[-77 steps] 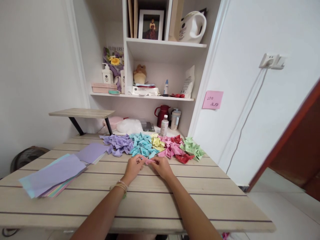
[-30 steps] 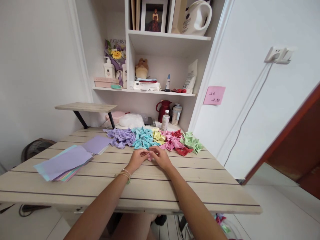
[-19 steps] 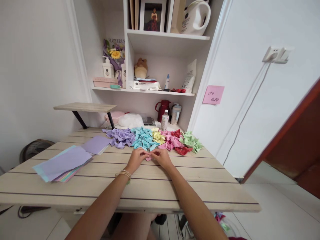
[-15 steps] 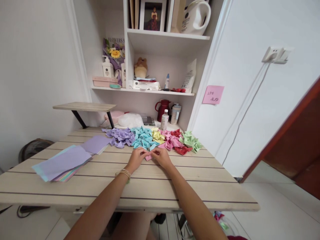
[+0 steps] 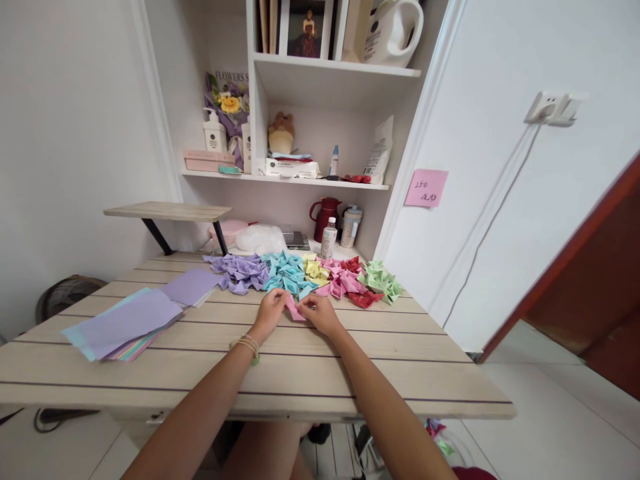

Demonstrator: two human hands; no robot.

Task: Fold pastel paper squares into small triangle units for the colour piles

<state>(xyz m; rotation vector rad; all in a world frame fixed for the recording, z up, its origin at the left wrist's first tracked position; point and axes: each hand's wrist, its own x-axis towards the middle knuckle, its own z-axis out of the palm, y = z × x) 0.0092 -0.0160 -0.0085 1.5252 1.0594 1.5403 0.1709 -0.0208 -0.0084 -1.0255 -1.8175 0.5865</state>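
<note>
A small folded piece of pink paper (image 5: 294, 309) is between my two hands, a little above or on the tabletop. My left hand (image 5: 271, 312) pinches its left edge, and bracelets circle that wrist. On the other side, the fingers of my right hand (image 5: 320, 313) grip the paper's right edge. Just beyond my hands lie heaps of folded paper pieces: purple (image 5: 243, 272), blue (image 5: 286, 272), yellow (image 5: 315, 271), pink (image 5: 341, 281), red (image 5: 366, 299) and green (image 5: 381, 280). The exact folds in the pink paper are too small to make out.
Coloured paper sheets (image 5: 131, 320) lie fanned at the left of the slatted table (image 5: 400, 370). A small raised shelf (image 5: 167, 211) stands behind them. At the back are a clear bottle (image 5: 329, 240), a red jug (image 5: 326, 219) and a cup (image 5: 351, 227).
My hands have moved slightly apart, and more of the pink paper shows between them. It now slants between my fingers. The heaps and sheets are unchanged.
</note>
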